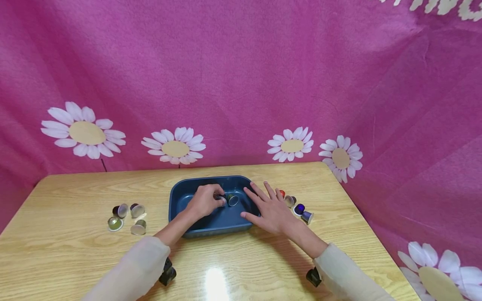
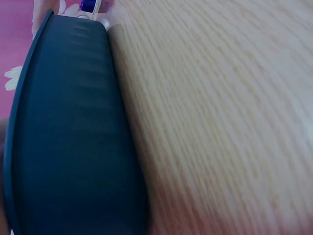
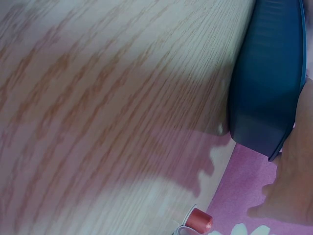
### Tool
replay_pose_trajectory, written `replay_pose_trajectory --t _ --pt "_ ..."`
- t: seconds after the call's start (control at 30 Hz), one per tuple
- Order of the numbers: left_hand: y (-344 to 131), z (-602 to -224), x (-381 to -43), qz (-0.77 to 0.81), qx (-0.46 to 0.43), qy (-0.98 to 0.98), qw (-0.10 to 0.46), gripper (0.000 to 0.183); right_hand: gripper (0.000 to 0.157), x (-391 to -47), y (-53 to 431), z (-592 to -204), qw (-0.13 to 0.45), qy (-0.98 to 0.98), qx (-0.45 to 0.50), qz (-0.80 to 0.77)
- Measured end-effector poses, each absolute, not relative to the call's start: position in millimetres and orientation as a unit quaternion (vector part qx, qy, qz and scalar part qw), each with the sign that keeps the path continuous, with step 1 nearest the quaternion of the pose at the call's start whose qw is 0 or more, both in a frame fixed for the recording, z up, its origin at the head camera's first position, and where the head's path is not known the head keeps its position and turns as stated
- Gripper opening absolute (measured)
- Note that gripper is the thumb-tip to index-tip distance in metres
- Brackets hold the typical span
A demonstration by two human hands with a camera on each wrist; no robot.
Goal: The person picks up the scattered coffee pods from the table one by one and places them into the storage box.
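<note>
A dark blue rectangular tub [image 1: 216, 229] sits on the wooden table. Inside it, my left hand [image 1: 205, 201] pinches a coffee capsule [image 1: 223, 201] whose pale rim shows by the fingertips; most of its body is hidden. Right beside that lies a green coffee capsule [image 1: 232, 200] on the tub's floor. My right hand [image 1: 272, 211] spreads its straight fingers over the tub's right rim and holds nothing. In the left wrist view the tub's outer wall [image 2: 73, 127] hides the left fingers. The right wrist view has the right hand [image 3: 293, 171] at the tub's corner.
Several coffee capsules [image 1: 138, 227] lie in a loose group left of the tub. On the right, close to my right hand, are a red capsule [image 1: 282, 193], a blue capsule [image 1: 299, 209] and a purple capsule [image 1: 307, 217]. A pink daisy-print cloth [image 1: 233, 83] hangs behind the table.
</note>
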State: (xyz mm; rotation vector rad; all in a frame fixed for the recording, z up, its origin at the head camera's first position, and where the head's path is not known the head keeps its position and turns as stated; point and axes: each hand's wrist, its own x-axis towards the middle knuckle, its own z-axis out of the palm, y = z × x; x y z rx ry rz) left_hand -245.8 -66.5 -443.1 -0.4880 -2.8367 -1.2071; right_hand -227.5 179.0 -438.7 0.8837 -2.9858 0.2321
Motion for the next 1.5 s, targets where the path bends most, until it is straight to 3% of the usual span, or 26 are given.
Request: replay_pose_trajectory --t 1.5 --pt "-71.5 -445.4 -250.1 -0.384 -0.136 -0.913 0.011 0.018 0.080 -227.6 178.1 -437.6 -0.001 -0.958 0.277 0.072"
